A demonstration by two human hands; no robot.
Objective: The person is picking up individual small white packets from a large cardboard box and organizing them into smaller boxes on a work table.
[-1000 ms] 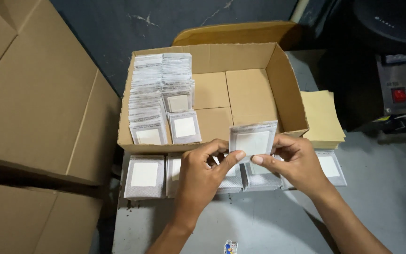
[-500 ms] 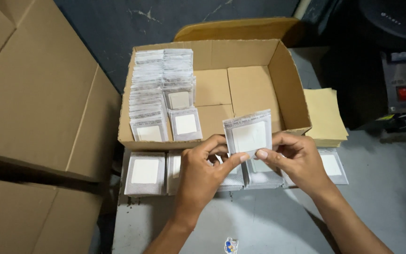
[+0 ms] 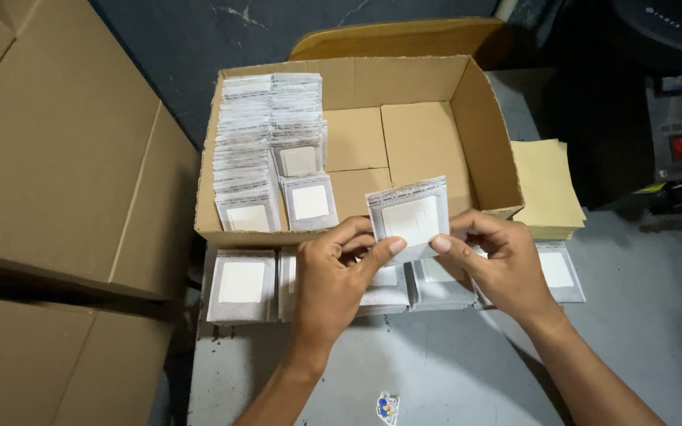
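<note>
While stacked packets [image 3: 268, 150] are filling the left of the cardboard box [image 3: 483, 110], the left hand [image 3: 333, 276] and right hand [image 3: 499, 264] are pinching one packet [image 3: 409, 218] between them, above packets [image 3: 240, 285] lying in a row on the tabletop [image 3: 451, 379].

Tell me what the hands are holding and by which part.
Both hands, left hand and right hand, hold one flat silver packet by its lower corners, pinched between thumbs and fingertips.
</note>
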